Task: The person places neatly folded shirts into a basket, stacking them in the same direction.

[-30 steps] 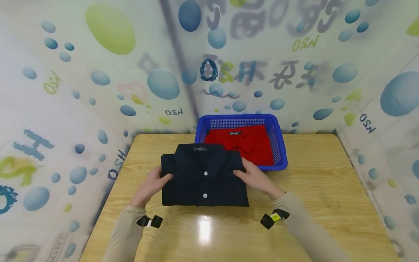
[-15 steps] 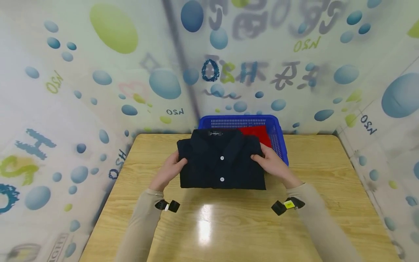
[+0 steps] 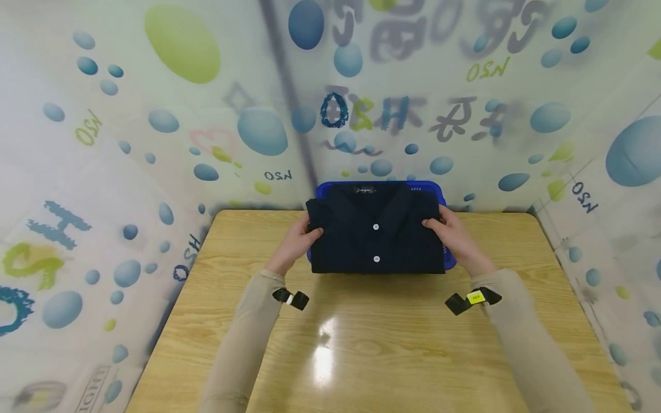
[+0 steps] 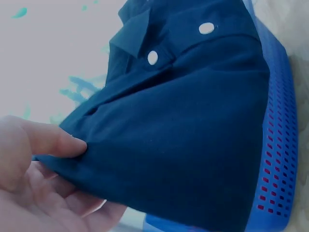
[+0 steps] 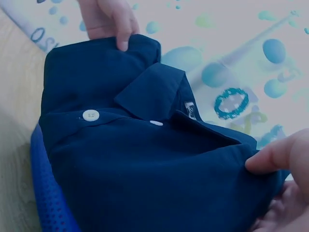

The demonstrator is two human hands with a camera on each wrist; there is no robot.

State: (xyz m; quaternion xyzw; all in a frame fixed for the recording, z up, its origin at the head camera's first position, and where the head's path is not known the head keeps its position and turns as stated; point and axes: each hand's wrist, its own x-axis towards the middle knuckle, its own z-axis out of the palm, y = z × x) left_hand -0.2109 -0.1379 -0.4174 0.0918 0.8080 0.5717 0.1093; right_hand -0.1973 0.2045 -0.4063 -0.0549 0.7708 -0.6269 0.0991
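A folded dark navy shirt [image 3: 377, 241] with white buttons and a collar label lies face up between my hands, over the blue basket [image 3: 448, 261]. My left hand [image 3: 296, 244] pinches its left edge, thumb on top and fingers beneath. On the opposite edge my right hand [image 3: 457, 238] holds it the same way. In the left wrist view the shirt [image 4: 169, 130] spreads over the basket's perforated side [image 4: 277, 145], with red showing through the holes. The right wrist view shows the collar [image 5: 154, 92] standing up a little. The red shirt in the basket is hidden from the head view.
The basket stands at the back of a wooden table [image 3: 382, 344], close to the patterned wall [image 3: 206, 137]. More walls with the same blue and green print rise at the left and right. Black camera straps sit on both wrists.
Both hands have carried the navy shirt to the right and away from me, from the basket's front left to over it. The red shirt, visible before, is now covered.
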